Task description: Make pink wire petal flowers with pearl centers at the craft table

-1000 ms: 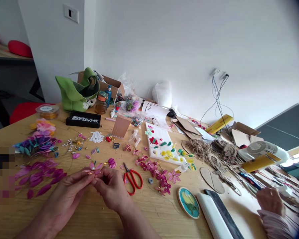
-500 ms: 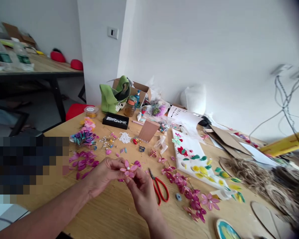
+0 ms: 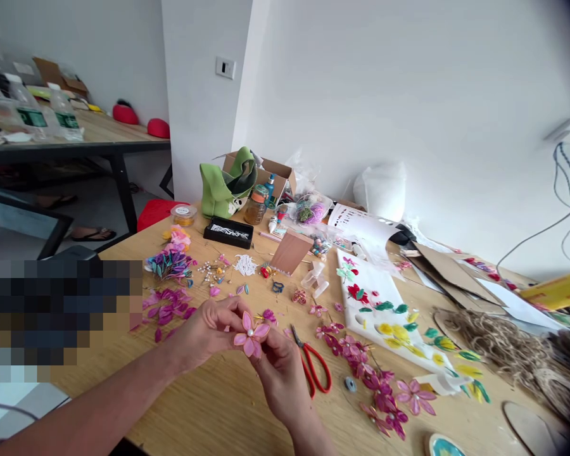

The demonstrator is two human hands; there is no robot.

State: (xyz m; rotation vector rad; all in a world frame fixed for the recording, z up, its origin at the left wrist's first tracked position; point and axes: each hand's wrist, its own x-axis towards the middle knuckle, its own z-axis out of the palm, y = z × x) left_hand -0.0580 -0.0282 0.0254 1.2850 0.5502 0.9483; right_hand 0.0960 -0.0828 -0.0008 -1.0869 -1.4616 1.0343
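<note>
A pink five-petal artificial flower (image 3: 251, 334) with a pearl centre is held up between my two hands, facing me. My left hand (image 3: 217, 328) pinches it from the left, its fingertips partly behind the petals. From the right, my right hand (image 3: 281, 370) grips it with thumb and bent fingers near the lower petals. Just behind the fingers shows a darker magenta flower (image 3: 268, 316); whether it is attached cannot be made out. Red-handled scissors (image 3: 315, 367) lie beside my right hand. Loose magenta petals (image 3: 166, 305) are spread beyond my left forearm.
Finished magenta flowers (image 3: 373, 380) trail to the right, near a small grey spool (image 3: 350, 384). A white board (image 3: 375, 297) carries red, green and yellow pieces. Farther back stand a black tray (image 3: 228, 233), a jar (image 3: 256, 206) and a green bag (image 3: 225, 187). Twine (image 3: 484, 335) lies far right.
The pink flower has been turned to face the camera more fully, with my right hand slightly lower. The whole view has shifted, so the table things appear farther right.
</note>
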